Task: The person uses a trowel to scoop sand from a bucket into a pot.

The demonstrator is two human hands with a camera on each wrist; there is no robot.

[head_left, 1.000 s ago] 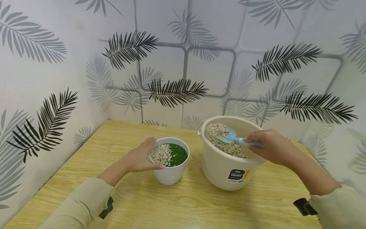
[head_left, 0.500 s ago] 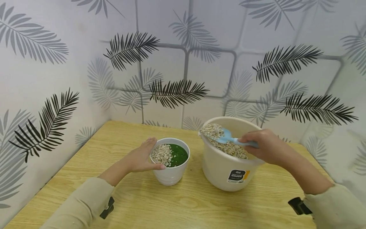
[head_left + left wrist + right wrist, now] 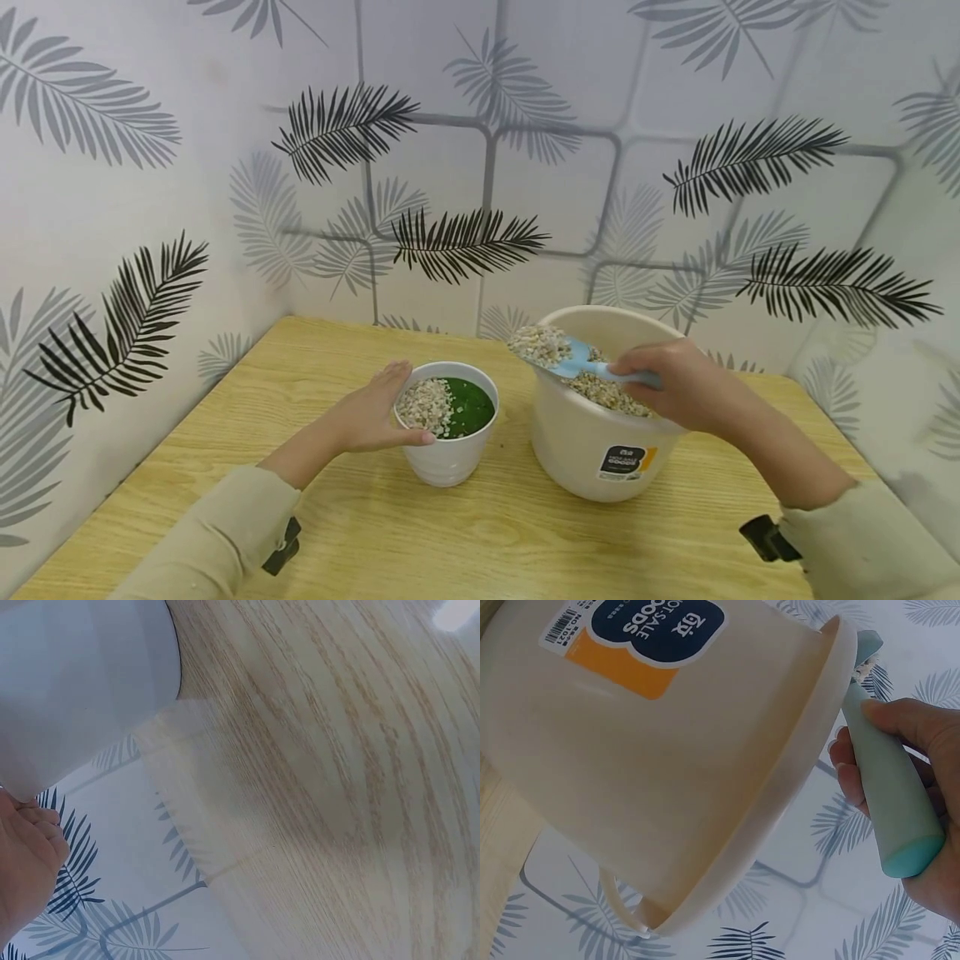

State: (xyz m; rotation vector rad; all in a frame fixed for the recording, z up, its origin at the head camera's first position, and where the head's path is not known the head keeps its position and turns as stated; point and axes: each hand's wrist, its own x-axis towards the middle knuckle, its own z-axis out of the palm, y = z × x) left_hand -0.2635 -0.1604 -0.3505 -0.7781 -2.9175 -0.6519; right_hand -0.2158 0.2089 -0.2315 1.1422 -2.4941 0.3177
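In the head view my left hand [image 3: 369, 415] holds the side of a white flowerpot [image 3: 447, 462], its thumb along the near rim. Pale gravel [image 3: 425, 405] covers the left part inside the pot; a green surface [image 3: 472, 407] shows at right. My right hand [image 3: 682, 385] grips the handle of a light blue trowel [image 3: 576, 365], seen from behind in the right wrist view. Gravel heaps on the trowel's blade, which reaches over the left rim of a cream bucket [image 3: 577, 450]. More gravel [image 3: 611, 395] lies in the bucket.
Pot and bucket stand side by side on a wooden table [image 3: 480, 542], with a gap between them. A leaf-patterned wall [image 3: 540, 192] rises behind the table and another at left. The bucket's handle [image 3: 615, 896] hangs at its side.
My right hand has moved left, carrying the loaded trowel from inside the bucket to over its left rim. My left hand and the flowerpot have stayed in place.
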